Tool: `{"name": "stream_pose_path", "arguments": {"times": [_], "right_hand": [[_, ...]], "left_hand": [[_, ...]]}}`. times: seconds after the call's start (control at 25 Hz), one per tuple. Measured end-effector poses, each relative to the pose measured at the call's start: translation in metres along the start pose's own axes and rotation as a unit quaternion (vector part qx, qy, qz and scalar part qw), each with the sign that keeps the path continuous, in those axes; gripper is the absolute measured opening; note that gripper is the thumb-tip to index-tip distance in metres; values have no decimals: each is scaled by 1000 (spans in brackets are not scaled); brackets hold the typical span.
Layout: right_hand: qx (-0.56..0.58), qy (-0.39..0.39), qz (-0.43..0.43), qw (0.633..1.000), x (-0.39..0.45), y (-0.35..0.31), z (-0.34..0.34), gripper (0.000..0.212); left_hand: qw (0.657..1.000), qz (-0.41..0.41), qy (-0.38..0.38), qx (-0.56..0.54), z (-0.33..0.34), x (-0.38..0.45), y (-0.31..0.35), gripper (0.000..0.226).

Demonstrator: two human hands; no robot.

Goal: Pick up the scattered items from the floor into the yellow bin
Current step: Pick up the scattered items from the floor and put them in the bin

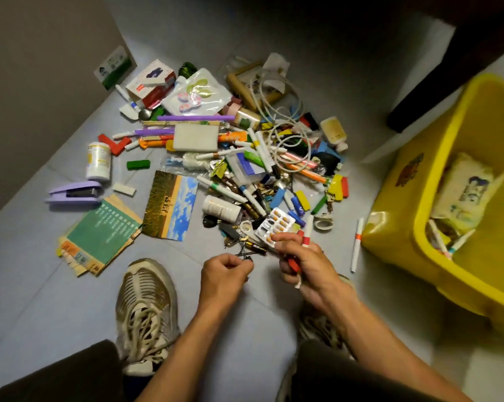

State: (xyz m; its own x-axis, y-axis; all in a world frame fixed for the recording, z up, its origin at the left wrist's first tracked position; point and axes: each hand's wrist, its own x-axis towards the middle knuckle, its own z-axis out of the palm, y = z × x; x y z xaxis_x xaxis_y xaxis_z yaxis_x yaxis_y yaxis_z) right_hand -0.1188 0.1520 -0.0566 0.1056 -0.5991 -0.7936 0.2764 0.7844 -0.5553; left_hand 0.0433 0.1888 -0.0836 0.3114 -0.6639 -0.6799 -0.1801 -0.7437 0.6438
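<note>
Head view: person crouched over grey floor (56, 300), both hands at approx 6 o'clock of the junk pile. Left hand (223, 275) curled, pinching a small dark clip-like thing (245, 255) at its fingertips; too blurred to say what it is exactly. Right hand (306, 264) wrapped round a white marker w/ red band (308, 232) that sticks up toward 12, plus a red block (293, 264) under the fingers; fingertips touching a blister pack of orange pills (275, 224).

Pile itself spreads from centre to 12 o'clock: markers, coloured blocks, white cable (291, 117), bottles, boxes. Purple stapler (73, 194) at 9, white pill bottle (98, 161) just above it, green booklet (105, 232) at 8, landscape photo card (171, 204) beside it.

Yellow bin (419, 204) at 3 o'clock, holding a few markers and a printed packet. One loose marker (356, 248) on floor btwn right hand and bin. Sneaker (146, 311) at 6-7.
</note>
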Motion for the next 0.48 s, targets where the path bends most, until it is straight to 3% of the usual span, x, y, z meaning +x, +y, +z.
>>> {"name": "stream_pose_path", "arguments": {"times": [0.08,0.2,0.28,0.36,0.48], "right_hand": [[179,16,-33,983,-43,-37,-30,13],[304,85,-103,943,-104,-89,-78,27],[364,134,-143,911,-132,-123,-106,34],[400,141,-175,888,-145,-152,-121,43],[395,127,-171,894,-147,-174,-130,70]], "left_hand": [[993,29,-93,-60,30,-22,55,14],[971,121,-196,-63,81,-75,138,16],[952,177,-243,-50,118,-106,187,18],[939,172,-283,-92,141,-126,225,19],[935,155,-291,-135,144,-120,240,13]]}}
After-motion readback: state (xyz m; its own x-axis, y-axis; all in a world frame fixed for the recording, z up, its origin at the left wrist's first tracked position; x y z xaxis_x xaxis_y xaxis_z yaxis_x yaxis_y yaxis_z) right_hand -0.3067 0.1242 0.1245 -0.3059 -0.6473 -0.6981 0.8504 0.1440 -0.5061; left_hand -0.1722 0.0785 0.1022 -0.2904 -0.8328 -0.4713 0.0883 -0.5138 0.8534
